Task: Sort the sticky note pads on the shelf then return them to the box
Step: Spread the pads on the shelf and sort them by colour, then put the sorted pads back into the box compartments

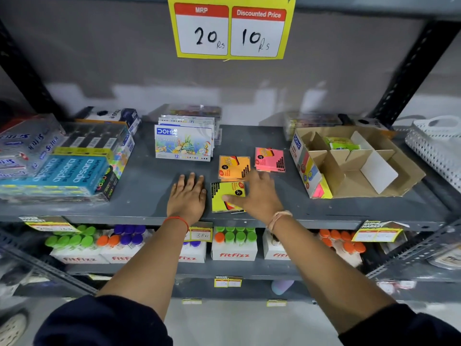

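3 colour piles sit on the grey shelf (149,186): yellow sticky note pads (225,194) at the front, orange pads (233,167) just behind, pink pads (270,158) to the right, set apart so each colour reads separately. The left hand (187,196) lies flat and empty on the shelf just beside the yellow pile, probably as a brace. The right hand (257,193) spreads open over the yellow pile, thumb on its top, grasping nothing. The divided cardboard box (359,161) waits to the right, green pads (341,143) in a back compartment, pink ones at its front corner.
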`<state>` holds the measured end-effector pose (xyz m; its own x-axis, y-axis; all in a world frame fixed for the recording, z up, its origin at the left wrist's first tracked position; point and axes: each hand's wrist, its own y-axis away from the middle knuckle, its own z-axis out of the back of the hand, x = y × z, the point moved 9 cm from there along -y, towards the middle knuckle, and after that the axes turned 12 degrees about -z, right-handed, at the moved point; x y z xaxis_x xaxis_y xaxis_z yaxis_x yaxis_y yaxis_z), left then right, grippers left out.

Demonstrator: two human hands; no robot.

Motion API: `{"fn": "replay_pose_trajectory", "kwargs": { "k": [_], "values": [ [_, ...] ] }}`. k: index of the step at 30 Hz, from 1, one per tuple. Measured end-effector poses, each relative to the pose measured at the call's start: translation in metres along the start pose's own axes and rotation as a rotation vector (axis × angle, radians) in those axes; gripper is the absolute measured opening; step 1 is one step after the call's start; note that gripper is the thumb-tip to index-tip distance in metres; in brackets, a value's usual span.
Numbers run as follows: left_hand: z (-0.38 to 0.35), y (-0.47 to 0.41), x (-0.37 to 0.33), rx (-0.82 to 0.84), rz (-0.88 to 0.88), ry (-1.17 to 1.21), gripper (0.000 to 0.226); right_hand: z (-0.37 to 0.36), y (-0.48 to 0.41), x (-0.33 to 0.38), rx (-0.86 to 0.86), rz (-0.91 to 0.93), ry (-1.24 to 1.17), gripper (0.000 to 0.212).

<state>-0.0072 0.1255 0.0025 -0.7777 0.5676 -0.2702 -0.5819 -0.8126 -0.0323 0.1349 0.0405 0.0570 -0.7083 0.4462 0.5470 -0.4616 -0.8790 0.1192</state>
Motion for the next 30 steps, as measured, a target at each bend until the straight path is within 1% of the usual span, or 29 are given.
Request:
{"fn": "replay_pose_trajectory", "kwargs": {
  "k": [1, 5, 8, 10, 16, 19, 24, 30],
  "values": [
    [0.000, 0.000, 0.001, 0.001, -0.001, -0.003, 0.048, -0.007, 0.005, 0.003, -0.018, -0.038, 0.002, 0.072],
    [-0.002, 0.001, 0.002, 0.031, -0.014, -0.010, 0.049, -0.044, 0.019, 0.012, -0.062, -0.131, 0.137, 0.078],
    [-0.001, 0.001, 0.002, 0.020, -0.002, 0.010, 0.048, -0.042, 0.019, 0.007, -0.129, -0.150, 0.120, 0.068],
    [-0.001, 0.001, 0.001, 0.018, -0.001, 0.010, 0.049, -0.036, 0.018, 0.002, -0.141, -0.153, 0.099, 0.063],
    [-0.001, 0.000, 0.000, 0.034, 0.015, 0.007, 0.049, -0.039, 0.016, 0.005, -0.170, -0.241, 0.149, 0.067],
    [-0.002, 0.000, -0.003, 0.055, 0.001, 0.003, 0.051, -0.037, 0.016, 0.006, -0.215, -0.251, 0.142, 0.060],
    [-0.005, 0.002, -0.017, 0.044, 0.007, 0.042, 0.056, -0.027, 0.014, -0.001, -0.256, -0.248, 0.088, 0.070],
    [-0.008, 0.004, -0.026, 0.027, 0.040, 0.046, 0.059, 0.011, 0.011, -0.015, -0.367, -0.189, -0.041, 0.066]
  ]
}}
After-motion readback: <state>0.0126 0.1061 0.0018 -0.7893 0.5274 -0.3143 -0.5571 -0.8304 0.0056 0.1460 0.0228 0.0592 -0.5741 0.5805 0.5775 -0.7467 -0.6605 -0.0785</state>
